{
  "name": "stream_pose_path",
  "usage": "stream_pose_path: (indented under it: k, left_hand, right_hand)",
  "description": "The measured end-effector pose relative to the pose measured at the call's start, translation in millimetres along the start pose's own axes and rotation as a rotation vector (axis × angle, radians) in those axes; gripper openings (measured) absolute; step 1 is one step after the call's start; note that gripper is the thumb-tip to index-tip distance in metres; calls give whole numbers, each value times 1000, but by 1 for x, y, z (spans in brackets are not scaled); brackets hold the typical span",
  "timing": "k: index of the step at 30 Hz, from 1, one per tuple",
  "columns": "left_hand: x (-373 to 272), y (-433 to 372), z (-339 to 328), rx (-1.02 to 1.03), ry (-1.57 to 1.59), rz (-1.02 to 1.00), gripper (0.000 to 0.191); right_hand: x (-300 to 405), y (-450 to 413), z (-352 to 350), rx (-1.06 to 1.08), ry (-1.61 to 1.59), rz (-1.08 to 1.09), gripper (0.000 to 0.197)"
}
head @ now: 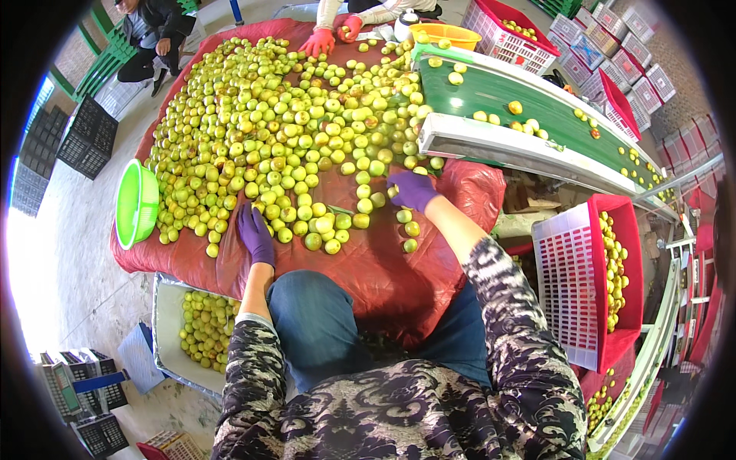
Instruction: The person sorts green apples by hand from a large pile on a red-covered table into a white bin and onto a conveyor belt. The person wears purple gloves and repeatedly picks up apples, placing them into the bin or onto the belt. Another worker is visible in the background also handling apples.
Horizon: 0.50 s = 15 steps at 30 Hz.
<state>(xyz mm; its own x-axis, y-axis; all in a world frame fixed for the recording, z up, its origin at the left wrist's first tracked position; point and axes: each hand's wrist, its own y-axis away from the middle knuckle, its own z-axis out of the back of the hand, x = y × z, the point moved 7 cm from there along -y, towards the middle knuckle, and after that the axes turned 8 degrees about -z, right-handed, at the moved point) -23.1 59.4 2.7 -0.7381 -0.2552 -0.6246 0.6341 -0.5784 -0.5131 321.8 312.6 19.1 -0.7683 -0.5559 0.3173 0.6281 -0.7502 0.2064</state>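
Observation:
A broad heap of green-yellow jujubes (276, 132), some with brown patches, covers a red-sheeted table (379, 270). My left hand (256, 234), in a purple glove, rests at the heap's near edge with its fingers extended, touching fruit at its right side. In a matching glove, my right hand (415, 191) curls its fingers around a green jujube (393, 191) near the belt's lower end. Its palm is hidden. A short row of loose jujubes (411, 229) lies just below that hand on the sheet.
A green conveyor belt (494, 98) with scattered fruit runs off right. Crates with red liners (621, 333) stand beside it. A green basin (137, 204) sits at the table's left edge, a fruit-filled bin (167, 345) below. Opposite, a person's red-gloved hands (318, 42) touch the heap.

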Motion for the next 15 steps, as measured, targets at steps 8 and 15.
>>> stream_pose_path:
  k: [8,15]
  left_hand:
    - [9,0,-7,20,-1,-31,47]
    - [10,-5,-3,27,19,-46,45]
  right_hand:
    - [-101,210,76,-89,-1766,-246,33]
    - [-334,409,174,-866,-2451,-135,36]
